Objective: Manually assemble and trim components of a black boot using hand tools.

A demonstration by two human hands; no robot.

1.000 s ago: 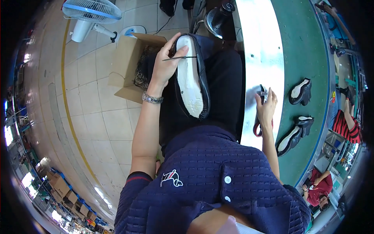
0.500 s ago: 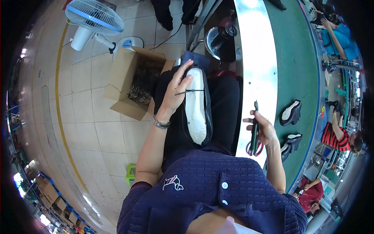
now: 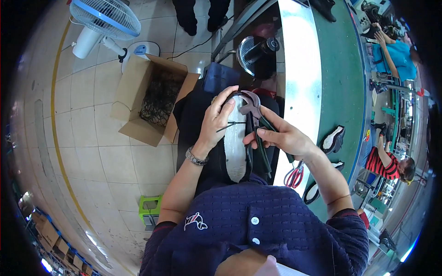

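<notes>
A black shoe upper [image 3: 235,154] lies on my lap with its white underside facing up. Its toe end points away from me. My left hand [image 3: 212,122] grips that far end, thumb on the white underside and fingers over the left edge. A thin black tie [image 3: 235,123] crosses the underside beside my thumb. In my right hand [image 3: 287,136] are lasting pincers [image 3: 251,109] with dark green handles that spread apart. Their metal head, with a hammer-like knob, is at the shoe's upper right edge; whether the jaws pinch the edge cannot be made out.
Red-handled scissors [image 3: 293,177] lie on the shiny metal strip [image 3: 301,69] to my right. Beyond it, several shoes [image 3: 333,139] rest on the green surface [image 3: 338,87]. Left are an open carton [image 3: 131,92] of dark tangled strands, a fan [image 3: 103,18] and a green stool [image 3: 149,205].
My right hand has brought the pincers left from over the metal strip to the shoe, and their handles have spread. My left hand still holds the shoe, which now sits slightly nearer me.
</notes>
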